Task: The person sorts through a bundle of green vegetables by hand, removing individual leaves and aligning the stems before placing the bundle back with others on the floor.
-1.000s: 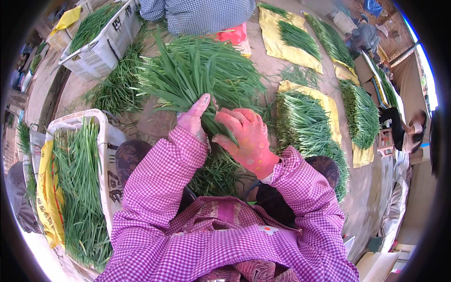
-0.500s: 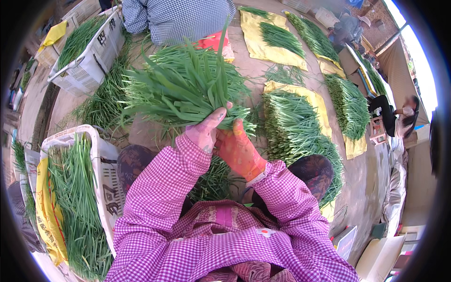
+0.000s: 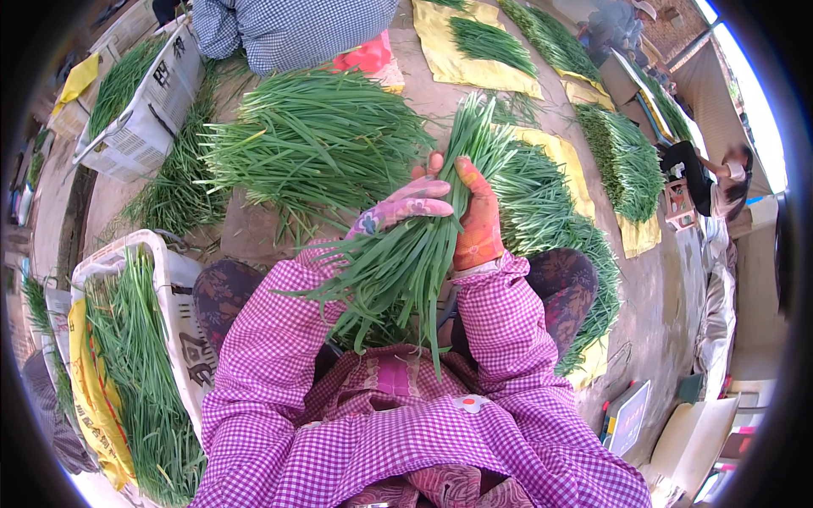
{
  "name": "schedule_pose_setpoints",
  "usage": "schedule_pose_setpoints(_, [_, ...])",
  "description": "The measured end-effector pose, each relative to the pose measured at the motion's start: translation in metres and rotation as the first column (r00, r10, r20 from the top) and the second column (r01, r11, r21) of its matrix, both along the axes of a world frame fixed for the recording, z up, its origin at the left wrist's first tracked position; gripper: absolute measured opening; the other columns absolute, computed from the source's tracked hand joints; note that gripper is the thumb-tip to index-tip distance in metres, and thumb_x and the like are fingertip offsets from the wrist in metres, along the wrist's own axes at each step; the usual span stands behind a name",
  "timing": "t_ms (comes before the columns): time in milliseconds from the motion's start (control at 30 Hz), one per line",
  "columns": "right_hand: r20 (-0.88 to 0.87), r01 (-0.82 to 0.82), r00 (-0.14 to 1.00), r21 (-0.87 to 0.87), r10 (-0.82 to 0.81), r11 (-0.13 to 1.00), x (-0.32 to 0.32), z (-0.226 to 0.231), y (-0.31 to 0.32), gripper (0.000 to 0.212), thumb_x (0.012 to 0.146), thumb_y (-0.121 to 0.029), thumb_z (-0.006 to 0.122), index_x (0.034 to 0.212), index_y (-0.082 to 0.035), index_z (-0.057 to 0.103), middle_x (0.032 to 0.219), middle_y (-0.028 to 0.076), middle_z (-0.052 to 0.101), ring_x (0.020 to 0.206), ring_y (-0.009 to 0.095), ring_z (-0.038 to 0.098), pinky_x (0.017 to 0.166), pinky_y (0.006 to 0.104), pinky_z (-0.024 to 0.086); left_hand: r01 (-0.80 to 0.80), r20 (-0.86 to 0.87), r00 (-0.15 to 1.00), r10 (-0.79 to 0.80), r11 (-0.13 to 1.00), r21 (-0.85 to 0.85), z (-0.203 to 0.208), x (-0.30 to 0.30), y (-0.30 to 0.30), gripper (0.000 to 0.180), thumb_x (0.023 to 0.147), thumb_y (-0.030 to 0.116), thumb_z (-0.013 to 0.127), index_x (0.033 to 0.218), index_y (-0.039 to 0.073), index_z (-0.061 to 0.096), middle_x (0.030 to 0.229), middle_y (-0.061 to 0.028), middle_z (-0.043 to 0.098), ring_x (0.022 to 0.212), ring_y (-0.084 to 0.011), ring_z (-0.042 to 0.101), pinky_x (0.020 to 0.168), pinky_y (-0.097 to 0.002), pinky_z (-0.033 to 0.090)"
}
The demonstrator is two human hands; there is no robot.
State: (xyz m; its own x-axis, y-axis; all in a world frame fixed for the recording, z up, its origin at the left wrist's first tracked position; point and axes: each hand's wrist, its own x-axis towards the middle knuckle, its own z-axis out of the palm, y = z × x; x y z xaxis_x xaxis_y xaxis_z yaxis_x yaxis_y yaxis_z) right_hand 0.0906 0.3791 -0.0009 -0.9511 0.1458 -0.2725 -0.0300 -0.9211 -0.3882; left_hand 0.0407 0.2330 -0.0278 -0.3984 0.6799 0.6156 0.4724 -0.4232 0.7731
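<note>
A bunch of green chives (image 3: 423, 245) slants in front of my chest, its pale cut ends at the top and its leaves drooping toward my lap. My right hand (image 3: 479, 220), in an orange glove, is closed around it near the cut ends. My left hand (image 3: 398, 206), in a patterned pink and white glove, is beside the bunch with its fingers stretched out toward it; the fingertips reach the leaves. A large heap of chives (image 3: 313, 140) lies just beyond my left hand. Past my right hand stands a long row of bundled chives (image 3: 550, 229).
White plastic crates (image 3: 157, 262) of chives stand at my left, and another crate (image 3: 140, 127) farther off. More bundles lie on yellow sheets (image 3: 432, 51) at the back. A person in a checked top (image 3: 296, 34) sits ahead; another person (image 3: 720, 178) sits at the right.
The bunch has turned over: its leaves pointed up and away before, and now hang toward me. My right hand moved up and right, and my left hand's fingers have straightened.
</note>
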Motion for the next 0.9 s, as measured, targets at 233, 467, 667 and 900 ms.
schedule_pose_setpoints(233, [-0.183, 0.236, 0.961, 0.142, -0.208, 0.961, 0.019, 0.044, 0.06, 0.027, 0.084, -0.016, 0.056, 0.105, 0.002, 0.054, 0.081, 0.007, 0.059, 0.072, 0.023, 0.059, 0.064, 0.0321, 0.051, -0.057, 0.581, 0.802, 0.138, 0.986, -0.156, 0.0, -0.008, -0.025, 0.048, 0.081, 0.01, 0.058, 0.126, 0.001, 0.044, 0.118, -0.0144, 0.055, 0.105, -0.0241, 0.055, 0.093, -0.0369, 0.044])
schedule_pose_setpoints(467, [-0.325, 0.359, 0.897, 0.139, -0.3, 0.923, 0.054, 0.068, 0.083, 0.033, 0.084, -0.01, 0.056, 0.113, 0.003, 0.047, 0.108, 0.011, 0.05, 0.084, 0.018, 0.054, 0.072, 0.032, 0.051, -0.163, 0.787, 0.557, 0.263, 0.965, -0.207, -0.007, -0.014, -0.009, 0.043, 0.084, 0.012, 0.056, 0.125, 0.001, 0.046, 0.11, -0.0125, 0.058, 0.093, -0.0214, 0.059, 0.085, -0.0333, 0.048])
schedule_pose_setpoints(667, [-0.339, 0.317, 0.897, 0.049, -0.283, 0.947, 0.053, 0.053, 0.083, 0.034, 0.082, -0.007, 0.057, 0.112, 0.004, 0.046, 0.108, 0.012, 0.052, 0.083, 0.018, 0.053, 0.074, 0.0327, 0.051, -0.098, 0.759, 0.614, 0.215, 0.975, -0.197, 0.006, 0.005, 0.01, 0.036, 0.084, 0.019, 0.056, 0.115, 0.0, 0.052, 0.099, -0.0118, 0.061, 0.092, -0.0227, 0.059, 0.084, -0.0358, 0.047])
schedule_pose_setpoints(900, [-0.333, 0.349, 0.896, 0.115, -0.295, 0.93, 0.044, 0.042, 0.079, 0.033, 0.083, -0.008, 0.056, 0.113, 0.003, 0.047, 0.104, 0.012, 0.054, 0.082, 0.018, 0.054, 0.074, 0.033, 0.05, -0.08, 0.753, 0.64, 0.15, 0.988, -0.129, 0.009, 0.004, 0.0, 0.028, 0.085, 0.013, 0.055, 0.11, 0.001, 0.055, 0.098, -0.0087, 0.062, 0.095, -0.0194, 0.059, 0.087, -0.0341, 0.046])
